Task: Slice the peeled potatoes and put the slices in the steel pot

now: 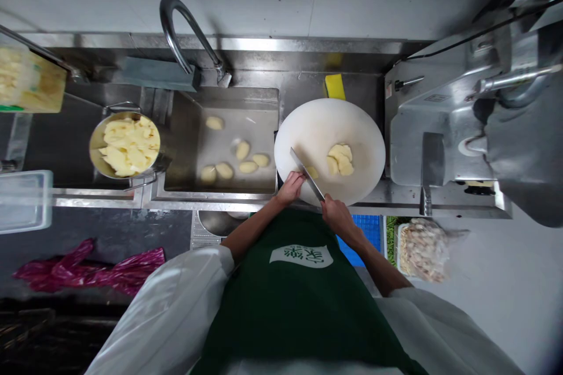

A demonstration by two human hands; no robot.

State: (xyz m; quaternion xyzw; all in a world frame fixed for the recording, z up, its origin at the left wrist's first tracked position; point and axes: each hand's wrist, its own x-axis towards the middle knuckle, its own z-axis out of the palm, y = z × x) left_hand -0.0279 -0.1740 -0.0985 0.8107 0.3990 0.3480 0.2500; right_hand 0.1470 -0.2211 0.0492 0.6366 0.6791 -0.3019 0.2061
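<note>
My right hand (336, 220) grips the handle of a kitchen knife (307, 177), whose blade slants up and left over a round white cutting board (303, 123). On the left side of the blade, my left hand (291, 187) rests at the board's near edge with its fingers curled. Whatever lies beneath those fingers is hidden. A pale yellow potato slice (312, 172) sits against the blade's right side. Farther right on the board is a small heap of cut potato slices (341, 159).
Left of the board, a sink (185, 129) holds several peeled potatoes (248, 167) under a curved faucet (189, 20). A metal pot (94, 155) of potato slices stands beyond it. A yellow sponge (335, 87) lies behind the board. Right are a metal machine (409, 99) and a cleaver (432, 164).
</note>
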